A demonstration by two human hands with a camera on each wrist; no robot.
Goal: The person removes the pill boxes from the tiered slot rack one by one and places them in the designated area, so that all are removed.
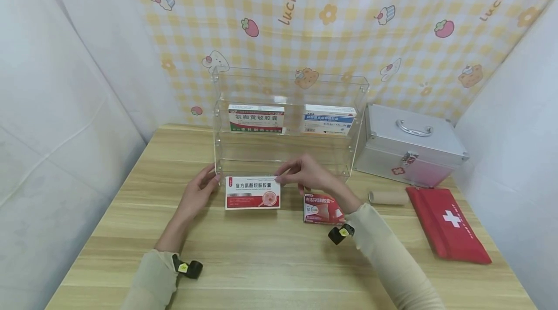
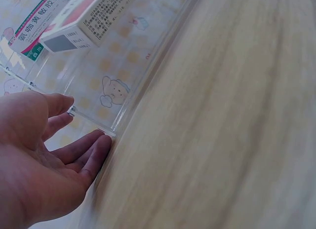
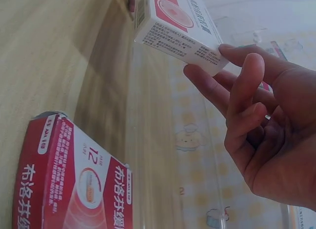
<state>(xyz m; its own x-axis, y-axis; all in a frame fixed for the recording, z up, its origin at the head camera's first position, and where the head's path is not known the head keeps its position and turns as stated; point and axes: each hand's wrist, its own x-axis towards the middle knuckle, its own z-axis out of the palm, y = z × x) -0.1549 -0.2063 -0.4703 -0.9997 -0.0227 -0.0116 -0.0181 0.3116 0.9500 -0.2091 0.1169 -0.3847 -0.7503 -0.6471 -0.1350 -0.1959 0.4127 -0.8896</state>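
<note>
My right hand (image 1: 306,173) pinches a white and red medicine box (image 1: 253,193) by its upper right corner, in front of the lower tier of a clear acrylic rack (image 1: 287,147). In the right wrist view the thumb and a finger grip the end of that medicine box (image 3: 185,36), which hangs above the tabletop. My left hand (image 1: 197,193) touches the rack's lower left corner. The left wrist view shows the left hand (image 2: 64,155) with its fingers against the rack's side edge. A red medicine box (image 1: 321,209) lies on the table below my right hand.
Two medicine boxes, one green and white (image 1: 256,119) and one blue and white (image 1: 329,120), stand on the rack's middle tier. On the right are a silver case (image 1: 414,143), a beige roll (image 1: 388,197) and a red first-aid pouch (image 1: 451,225). A checked curtain hangs behind.
</note>
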